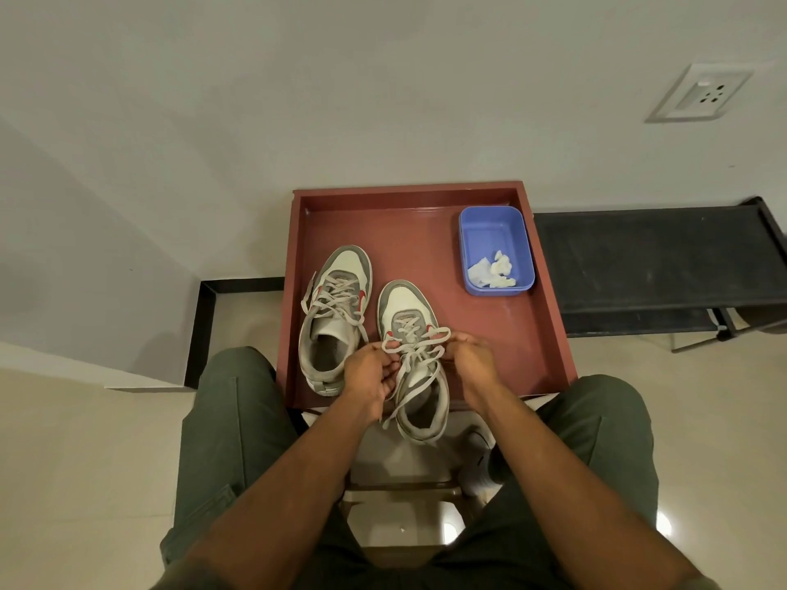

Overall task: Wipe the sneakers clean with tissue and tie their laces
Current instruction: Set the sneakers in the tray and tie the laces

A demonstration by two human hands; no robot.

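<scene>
- While the left sneaker point(334, 317) sits untied on the red tray point(536, 334), the right sneaker point(415, 334) is mid-bow.
- Left hand point(370, 370) and right hand point(470, 355) each pinch a lace point(415, 336) loop.
- Next, probably: cross loops, pull snug.
- Tissue point(494, 270) sits in blue tub point(472, 232).

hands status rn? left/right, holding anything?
Left hand: pinching a lace loop of the right-side sneaker.
Right hand: pinching the other loop of the same lace.
</scene>
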